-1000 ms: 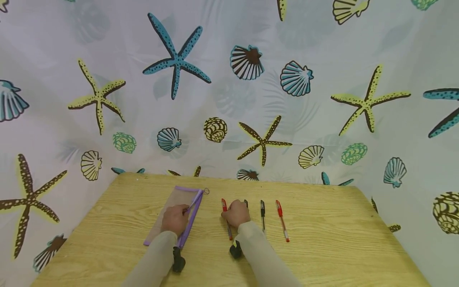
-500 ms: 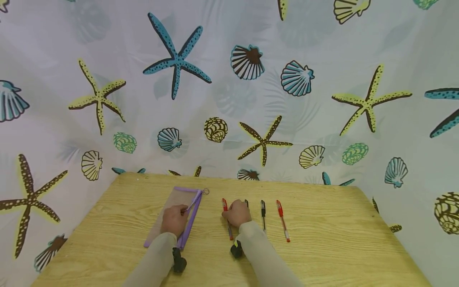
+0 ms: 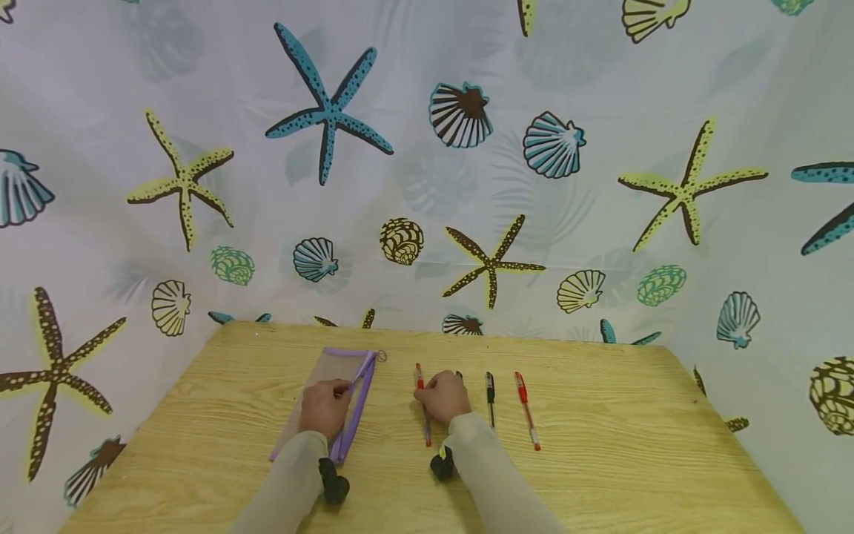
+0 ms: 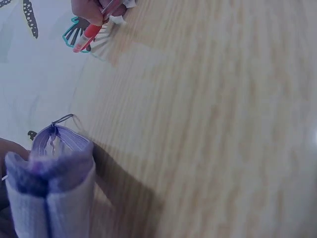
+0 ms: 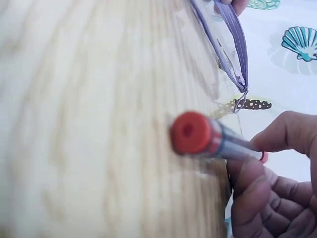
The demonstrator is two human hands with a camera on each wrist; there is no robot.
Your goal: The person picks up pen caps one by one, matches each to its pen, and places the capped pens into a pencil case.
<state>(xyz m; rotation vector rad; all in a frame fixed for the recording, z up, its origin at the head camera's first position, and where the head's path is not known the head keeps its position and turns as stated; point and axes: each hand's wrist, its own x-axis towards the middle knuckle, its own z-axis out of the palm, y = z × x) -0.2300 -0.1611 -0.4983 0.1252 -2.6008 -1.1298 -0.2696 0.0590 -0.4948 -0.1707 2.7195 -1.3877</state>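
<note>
In the head view my left hand pinches the open edge of a flat zip pouch with purple trim, lying at the left of the table. The pouch's mouth gapes in both wrist views. To its right, my right hand holds a red pen between thumb and fingers. The right wrist view has the red end of this pen facing the camera, its clear barrel running back to my fingertips. A black pen is mostly hidden behind my right hand.
Right of my right hand lie another black pen and another red pen on the wooden table. A small loop hangs at the pouch's far corner. A shell-printed curtain stands behind the table.
The held red pen has shifted slightly, its far end moving a little away from me and to the right. My left hand and the pouch have barely moved.
</note>
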